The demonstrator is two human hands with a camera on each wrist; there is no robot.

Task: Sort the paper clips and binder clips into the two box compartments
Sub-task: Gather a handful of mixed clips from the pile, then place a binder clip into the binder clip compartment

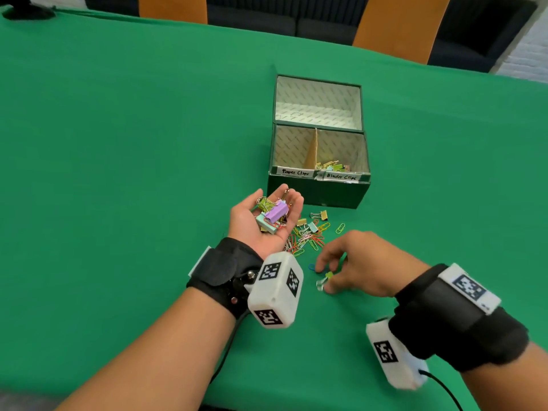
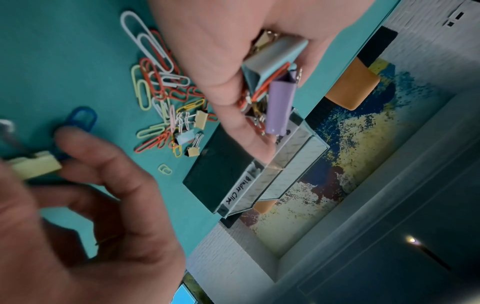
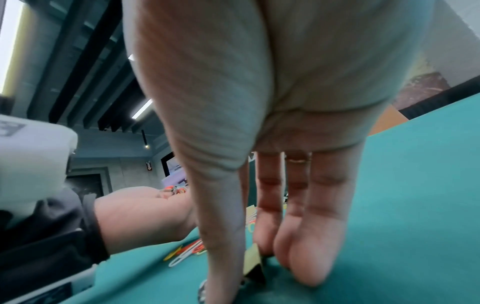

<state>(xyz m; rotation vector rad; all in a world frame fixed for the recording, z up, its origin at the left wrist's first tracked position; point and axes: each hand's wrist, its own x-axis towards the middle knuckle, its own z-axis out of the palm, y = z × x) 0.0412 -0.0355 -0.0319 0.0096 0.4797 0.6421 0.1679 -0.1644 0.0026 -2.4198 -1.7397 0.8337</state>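
Observation:
My left hand (image 1: 247, 218) lies palm up just in front of the box, fingers relaxed, carrying a heap of binder clips (image 1: 274, 215); a purple one (image 2: 279, 107) and a mint one lie on top. My right hand (image 1: 323, 278) reaches down to the table and pinches a yellow-green binder clip (image 1: 329, 274) between thumb and fingers; it shows too in the right wrist view (image 3: 253, 261). The dark green box (image 1: 318, 194) has a left compartment labelled Paper Clips and a right one labelled Binder Clips, which holds several binder clips (image 1: 332, 166).
A pile of coloured paper clips (image 1: 308, 235) with a few small binder clips lies between my hands and the box. A blue paper clip (image 1: 312, 267) sits beside my right fingers. The box lid (image 1: 318, 99) lies open behind. Green cloth covers the table.

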